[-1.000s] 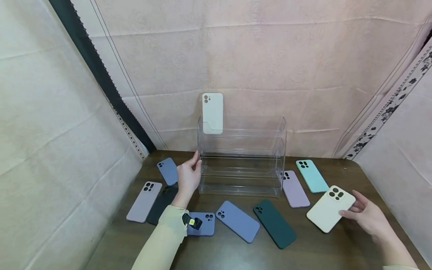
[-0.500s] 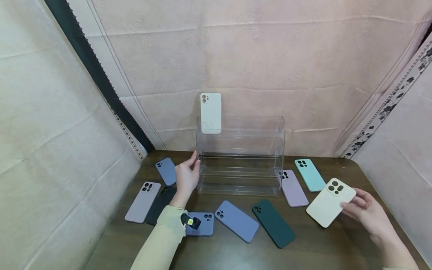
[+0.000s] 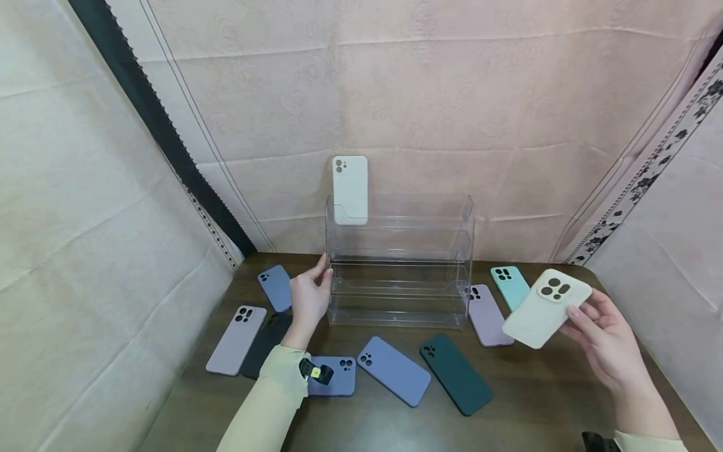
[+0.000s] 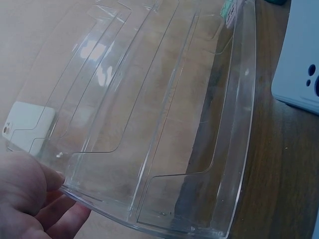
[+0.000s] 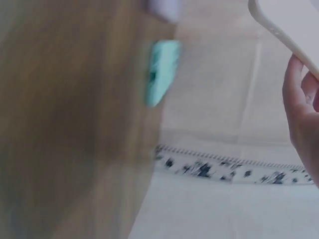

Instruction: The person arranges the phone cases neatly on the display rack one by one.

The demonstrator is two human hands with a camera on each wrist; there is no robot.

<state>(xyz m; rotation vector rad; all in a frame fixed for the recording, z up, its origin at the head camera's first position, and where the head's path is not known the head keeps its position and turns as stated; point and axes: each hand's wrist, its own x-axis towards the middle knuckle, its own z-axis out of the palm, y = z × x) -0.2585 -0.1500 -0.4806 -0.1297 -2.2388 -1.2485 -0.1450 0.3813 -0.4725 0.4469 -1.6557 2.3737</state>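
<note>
My left hand (image 3: 312, 297) grips the left side of a clear stepped display rack (image 3: 400, 317); in the left wrist view, thumb and fingers meet the rack's edge. A white phone case (image 3: 351, 188) stands upright in the rack's back tier, at its left end. Raised above the table at the right, a cream phone case (image 3: 545, 314) is held by my right hand (image 3: 604, 339), thumb on its back face and fingers behind. It partly covers a mint phone case (image 3: 510, 284) and a lilac phone case (image 3: 487, 317). In the right wrist view only the cream case's corner shows.
In front of the rack lie a dark green case (image 3: 456, 375), a periwinkle case (image 3: 393, 370) and a blue case (image 3: 339, 376). Left are a grey-lilac case (image 3: 236, 340), a black case (image 3: 265, 345) and another blue case (image 3: 277, 287). Cloth walls (image 3: 407, 113) enclose the wooden table (image 3: 384, 430).
My right hand has lifted the cream phone case higher and tilted it, so it now overlaps the mint and lilac cases. The left hand stays on the rack.
</note>
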